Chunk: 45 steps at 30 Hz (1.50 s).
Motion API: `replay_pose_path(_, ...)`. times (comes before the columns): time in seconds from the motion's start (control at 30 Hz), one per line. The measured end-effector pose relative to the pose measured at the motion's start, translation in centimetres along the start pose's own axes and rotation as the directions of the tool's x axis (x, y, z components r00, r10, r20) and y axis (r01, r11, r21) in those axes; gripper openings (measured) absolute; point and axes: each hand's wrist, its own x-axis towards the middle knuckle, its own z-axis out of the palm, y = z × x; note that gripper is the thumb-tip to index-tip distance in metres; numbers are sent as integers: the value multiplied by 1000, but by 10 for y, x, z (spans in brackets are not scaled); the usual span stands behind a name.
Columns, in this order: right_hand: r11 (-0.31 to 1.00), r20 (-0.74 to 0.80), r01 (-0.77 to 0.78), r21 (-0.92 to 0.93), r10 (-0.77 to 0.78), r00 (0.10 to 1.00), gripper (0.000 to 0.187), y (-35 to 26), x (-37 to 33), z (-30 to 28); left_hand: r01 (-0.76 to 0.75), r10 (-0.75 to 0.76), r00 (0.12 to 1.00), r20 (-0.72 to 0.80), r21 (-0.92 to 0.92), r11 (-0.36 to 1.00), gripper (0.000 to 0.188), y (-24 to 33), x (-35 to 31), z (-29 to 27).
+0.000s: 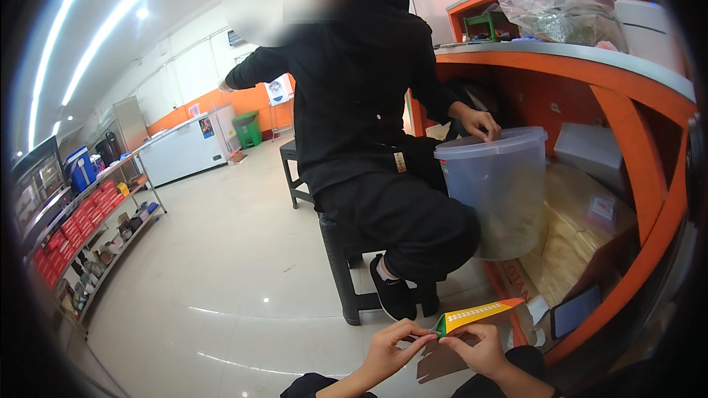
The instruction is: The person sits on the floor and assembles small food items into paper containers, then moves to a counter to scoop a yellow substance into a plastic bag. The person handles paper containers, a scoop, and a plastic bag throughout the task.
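Low in front of me, a folded yellow, orange and green printed carton (479,313) is held between both hands, with a brown flap hanging below it. My left hand (394,350) is closed in a pinch at its green end. Right beside it, my right hand (479,354) grips the same end from below, thumb toward the left fingertips. The exact fold under the fingers is too small to make out.
A person in black sits on a dark stool (339,273), one hand over a translucent bucket (494,199). An orange counter (627,155) stands at right, with a phone-like dark slab (577,312) below. At left is a shelf rack (110,243); a white chest freezer (184,155) stands farther back.
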Motion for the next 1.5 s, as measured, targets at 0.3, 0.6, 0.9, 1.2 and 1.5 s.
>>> replay_pose_path(0.3,962,18,-100,256,99,995,18,6,2,1,-18,18,1000,21,27,999,11,2,-1,-2)
replay_pose_path(0.6,964,41,-84,251,76,996,20,17,2,-3,78,-75,996,55,-53,996,13,5,-5,-1)
replay_pose_path(0.9,983,18,25,184,-29,999,13,25,0,0,60,-59,998,21,-75,995,16,7,-3,6)
replay_pose_path(1.2,993,28,65,103,-68,997,12,32,2,9,-19,27,999,-40,179,984,18,18,-4,8)
replay_pose_path(1.5,970,64,-93,226,81,995,17,26,6,7,-42,48,999,0,492,869,22,-32,-5,2)
